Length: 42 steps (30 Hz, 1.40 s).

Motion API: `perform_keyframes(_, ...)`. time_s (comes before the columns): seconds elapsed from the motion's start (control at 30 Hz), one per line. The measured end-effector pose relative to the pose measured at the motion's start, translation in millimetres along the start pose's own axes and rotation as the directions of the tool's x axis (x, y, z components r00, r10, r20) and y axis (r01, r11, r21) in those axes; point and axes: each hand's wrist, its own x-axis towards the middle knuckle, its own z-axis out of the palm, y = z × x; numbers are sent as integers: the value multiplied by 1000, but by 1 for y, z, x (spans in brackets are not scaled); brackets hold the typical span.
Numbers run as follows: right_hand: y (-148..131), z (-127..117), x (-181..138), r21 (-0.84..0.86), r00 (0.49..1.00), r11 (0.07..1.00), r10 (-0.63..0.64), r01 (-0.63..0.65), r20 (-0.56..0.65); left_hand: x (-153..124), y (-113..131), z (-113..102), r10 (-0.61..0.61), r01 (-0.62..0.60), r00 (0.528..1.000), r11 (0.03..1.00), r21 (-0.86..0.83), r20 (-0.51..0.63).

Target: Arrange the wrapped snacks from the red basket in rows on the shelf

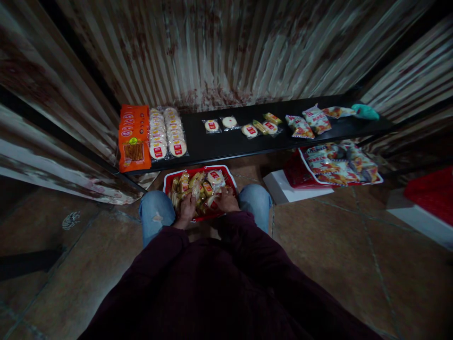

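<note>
A red basket with a white rim sits between my knees, filled with wrapped snacks. Inside it lie round pale rice crackers in clear packets and yellow stick-shaped snacks. My left hand is down in the left part of the basket, fingers bent against a pale wrapped piece that I cannot identify. On the right side, my right hand reaches in with curled fingers, close to a round cracker packet. What its fingertips grip is hidden.
A black shelf stands ahead, bearing orange snack packs, two rows of round crackers, several loose packets, patterned bags and a teal bundle. Another red basket of bags rests on a white box at right.
</note>
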Motion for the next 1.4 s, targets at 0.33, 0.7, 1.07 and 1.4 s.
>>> perform_keyframes(0.33,-4,18,3,194,921,901,-375,389,-106,-2,1,0,20,-21,999,1000,1,32)
perform_keyframes(0.7,2,11,7,-75,992,993,-95,89,-86,-4,-14,17,233,-240,966,969,52,115)
perform_keyframes(1.07,-4,7,2,33,964,965,-258,260,-67,-3,-9,14,115,-120,991,990,74,63)
perform_keyframes(1.4,-27,8,32,423,956,857,-270,293,-116,20,17,-11,132,-133,987,991,0,-93)
